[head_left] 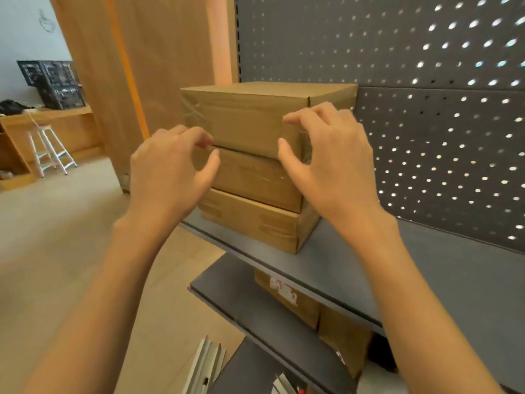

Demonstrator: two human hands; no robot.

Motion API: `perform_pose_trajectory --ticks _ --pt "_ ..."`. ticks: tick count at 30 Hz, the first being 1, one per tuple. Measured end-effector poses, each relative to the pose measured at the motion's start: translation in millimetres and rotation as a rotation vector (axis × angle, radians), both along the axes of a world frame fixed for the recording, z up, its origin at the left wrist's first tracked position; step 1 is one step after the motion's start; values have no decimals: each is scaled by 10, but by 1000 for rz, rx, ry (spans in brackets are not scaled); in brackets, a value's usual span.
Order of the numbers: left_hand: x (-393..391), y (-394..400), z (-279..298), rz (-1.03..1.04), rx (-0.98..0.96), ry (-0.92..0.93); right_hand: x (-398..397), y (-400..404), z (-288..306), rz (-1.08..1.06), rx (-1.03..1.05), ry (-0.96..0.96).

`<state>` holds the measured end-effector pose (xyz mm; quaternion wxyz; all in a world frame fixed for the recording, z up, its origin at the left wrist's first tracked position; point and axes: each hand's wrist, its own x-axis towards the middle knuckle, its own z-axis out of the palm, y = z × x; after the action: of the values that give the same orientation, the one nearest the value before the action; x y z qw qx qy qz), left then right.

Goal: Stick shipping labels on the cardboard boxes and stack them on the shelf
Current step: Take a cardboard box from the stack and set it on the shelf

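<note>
Three brown cardboard boxes stand stacked on a grey shelf (426,268): a top box (247,115), a middle box (255,180) and a bottom box (255,223). My left hand (170,169) hovers at the stack's front left, its fingers curled and apart, close to the seam between the top and middle boxes. My right hand (326,155) is at the top box's front right corner with fingers spread, fingertips touching or nearly touching the cardboard. Neither hand closes around a box. No label shows on the faces I can see.
A grey pegboard (426,81) backs the shelf. A lower shelf (241,294) holds more cardboard boxes (289,300), one with a label. A wooden panel (136,66) stands to the left. Beyond it are a stool (48,149) and a wooden counter (56,120).
</note>
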<state>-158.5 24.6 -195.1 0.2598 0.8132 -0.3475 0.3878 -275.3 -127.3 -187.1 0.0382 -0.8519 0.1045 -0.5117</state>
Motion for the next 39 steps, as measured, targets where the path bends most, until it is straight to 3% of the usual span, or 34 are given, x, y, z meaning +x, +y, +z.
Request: perform_pose_trajectory --ticks 5,9,12,15,19,23,31,39 --pt "600 -14 92 -173 -17 -6 307 229 91 -154 44 -173" --pt "973 -33 127 -338 -114 64 455 341 151 -195 215 -379" --pt "1185 -57 161 -479 -197 191 558 375 166 -225 392 -422" --pt "1346 -128 211 -623 -351 455 651 372 191 -185 658 -424" --pt "1558 -316 340 -769 -525 984 742 344 235 -127 1014 -465" --pt "1605 -443 387 -847 -536 1225 778 248 280 -85 1181 -475" --pt "1587 -474 387 -892 -602 1231 857 244 263 -119 1158 -527" --pt "1348 -430 514 -1044 -725 1047 574 397 391 -91 961 -711"
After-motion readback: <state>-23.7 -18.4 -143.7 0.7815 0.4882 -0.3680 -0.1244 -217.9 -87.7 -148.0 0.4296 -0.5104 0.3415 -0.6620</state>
